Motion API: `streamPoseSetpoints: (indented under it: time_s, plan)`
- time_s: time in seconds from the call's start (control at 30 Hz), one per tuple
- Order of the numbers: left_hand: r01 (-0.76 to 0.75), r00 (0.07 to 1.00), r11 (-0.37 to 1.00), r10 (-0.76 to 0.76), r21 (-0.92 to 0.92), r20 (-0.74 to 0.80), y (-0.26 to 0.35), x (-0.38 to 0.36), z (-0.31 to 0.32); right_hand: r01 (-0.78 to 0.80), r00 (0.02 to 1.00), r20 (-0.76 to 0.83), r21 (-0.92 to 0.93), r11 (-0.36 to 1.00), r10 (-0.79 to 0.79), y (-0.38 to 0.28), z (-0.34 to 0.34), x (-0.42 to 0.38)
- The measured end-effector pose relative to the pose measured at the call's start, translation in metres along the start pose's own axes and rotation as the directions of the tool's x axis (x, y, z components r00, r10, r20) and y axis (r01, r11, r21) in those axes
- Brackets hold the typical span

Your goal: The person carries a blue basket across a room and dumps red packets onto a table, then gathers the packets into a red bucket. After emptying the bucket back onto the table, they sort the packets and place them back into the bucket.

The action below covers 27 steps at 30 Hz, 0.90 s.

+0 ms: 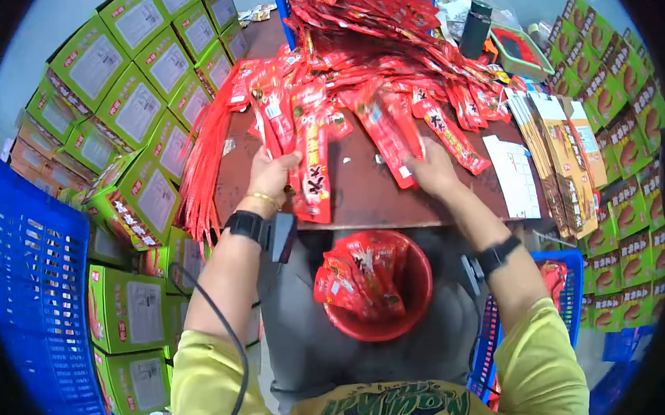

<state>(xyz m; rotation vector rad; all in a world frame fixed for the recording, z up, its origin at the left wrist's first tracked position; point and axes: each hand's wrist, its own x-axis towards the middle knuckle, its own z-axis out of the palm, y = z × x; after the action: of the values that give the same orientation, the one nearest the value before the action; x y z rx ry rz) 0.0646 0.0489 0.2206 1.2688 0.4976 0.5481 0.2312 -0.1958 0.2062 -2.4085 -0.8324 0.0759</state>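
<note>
My left hand point(271, 175) is closed on long red snack packets point(313, 145), its thumb across their left edge. One packet there lies face up with yellow and dark print, its lower end near the table's front edge. My right hand point(433, 170) is closed round the edge of another red packet point(383, 130), which slants up and to the left and is slightly blurred. Beside that hand a single packet point(449, 137) lies on the brown table point(362, 206). A large heap of red packets point(384, 36) rises behind both hands.
A red bowl point(420, 297) with packets sits at my lap. Red straps point(203, 169) hang over the table's left edge. Flattened cartons point(552, 158) and a white sheet point(510, 176) lie at right, near a dark bottle point(476, 29). Stacked green boxes point(128, 105) and blue crates point(36, 298) flank the table.
</note>
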Motion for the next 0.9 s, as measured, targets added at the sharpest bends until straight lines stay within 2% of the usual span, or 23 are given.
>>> streamPoseSetpoints:
  time_s: [0.03,0.07,0.1,0.17,0.2,0.23,0.27,0.3,0.37,0.4,0.43,0.47,0.5,0.57,0.6,0.63,0.7,0.73,0.77,0.8,0.83,0.87,0.9]
  plan:
    - [-0.019,0.999,0.997,0.022,-0.078,0.038,0.0,-0.018,0.011,-0.004,1.0,-0.024,0.384,0.923,0.015,-0.002,-0.001,-0.021]
    - [-0.044,0.998,0.988,0.049,-0.15,0.03,0.005,-0.046,0.029,-0.011,0.998,-0.038,0.706,0.708,0.053,-0.006,-0.005,-0.047]
    - [-0.075,0.997,0.985,0.079,-0.156,0.017,0.005,-0.08,0.046,-0.097,0.994,0.043,0.738,0.668,0.096,-0.017,-0.017,-0.08]
    - [-0.192,0.977,0.975,0.179,-0.115,-0.118,-0.023,-0.139,0.075,0.0,0.999,-0.029,0.789,0.614,0.037,-0.011,-0.002,-0.138]
    - [-0.22,0.956,0.934,0.263,0.281,-0.127,-0.052,-0.158,0.067,-0.064,0.998,0.028,0.638,0.768,0.06,-0.014,-0.003,-0.168]
    - [-0.211,0.938,0.744,0.337,0.634,-0.083,-0.08,-0.179,0.058,-0.151,0.985,0.155,0.585,0.797,0.073,-0.018,-0.005,-0.191]
    - [-0.181,0.925,0.594,0.373,0.784,-0.069,-0.064,-0.201,0.063,-0.123,0.99,0.126,0.53,0.839,0.065,-0.001,0.009,-0.212]
    - [-0.216,0.899,0.611,0.428,0.761,-0.088,-0.067,-0.215,0.06,-0.086,0.994,0.094,0.472,0.877,0.047,0.007,0.017,-0.225]
    - [-0.341,0.921,0.51,0.349,0.79,0.172,-0.074,-0.235,0.044,-0.122,0.985,0.162,0.437,0.891,0.056,0.004,0.012,-0.233]
    - [-0.323,0.939,0.539,0.08,0.778,0.335,-0.077,-0.24,0.042,-0.141,0.973,0.224,0.405,0.903,0.051,-0.005,0.009,-0.234]
    - [-0.299,0.862,0.562,-0.186,0.771,0.471,-0.08,-0.243,0.04,-0.146,0.972,0.227,0.408,0.901,0.055,-0.013,0.01,-0.233]
    - [-0.358,0.818,0.422,-0.288,0.833,0.498,-0.094,-0.245,0.038,-0.085,0.953,0.301,0.335,0.938,-0.021,-0.02,0.013,-0.229]
    - [-0.352,0.82,0.422,-0.292,0.836,0.493,-0.103,-0.241,0.038,-0.014,0.92,0.381,0.265,0.964,-0.091,-0.026,0.017,-0.226]
    - [-0.281,0.626,0.305,-0.66,0.91,0.415,-0.122,-0.22,0.036,-0.011,0.899,0.43,0.202,0.979,-0.079,-0.031,0.029,-0.222]
    - [-0.277,0.629,0.308,-0.658,0.91,0.414,-0.145,-0.208,0.032,0.005,0.881,0.466,0.156,0.988,-0.078,-0.027,0.039,-0.217]
    - [-0.405,0.56,0.287,-0.673,0.868,0.484,-0.176,-0.2,0.026,0.015,0.86,0.506,0.108,0.994,-0.068,-0.02,0.051,-0.217]
    - [-0.717,0.346,0.181,-0.745,0.673,0.57,-0.177,-0.189,0.04,0.03,0.861,0.504,0.094,0.995,-0.074,0.003,0.071,-0.22]
    - [-0.812,0.263,0.22,-0.689,0.54,0.676,-0.165,-0.205,0.039,0.078,0.873,0.485,-0.018,0.997,-0.059,0.014,0.076,-0.223]
    - [-0.607,0.465,0.289,-0.627,0.74,0.625,-0.155,-0.226,0.03,0.13,0.879,0.473,-0.121,0.984,-0.058,0.018,0.079,-0.226]
    - [-0.681,0.429,0.313,-0.562,0.662,0.707,-0.086,-0.224,0.043,0.072,0.823,0.568,-0.101,0.992,-0.001,0.002,0.051,-0.216]
    - [-0.542,0.445,0.499,-0.513,0.677,0.734,-0.069,-0.23,0.036,0.058,0.815,0.579,-0.095,0.994,0.008,-0.011,0.033,-0.214]
    - [-0.417,0.457,0.572,-0.539,0.706,0.707,-0.039,-0.225,0.034,0.0,0.798,0.596,-0.153,0.988,0.092,-0.021,0.018,-0.211]
    - [-0.508,0.707,0.356,-0.349,0.784,0.616,-0.018,-0.226,0.03,-0.058,0.778,0.603,-0.215,0.975,0.179,-0.025,0.012,-0.21]
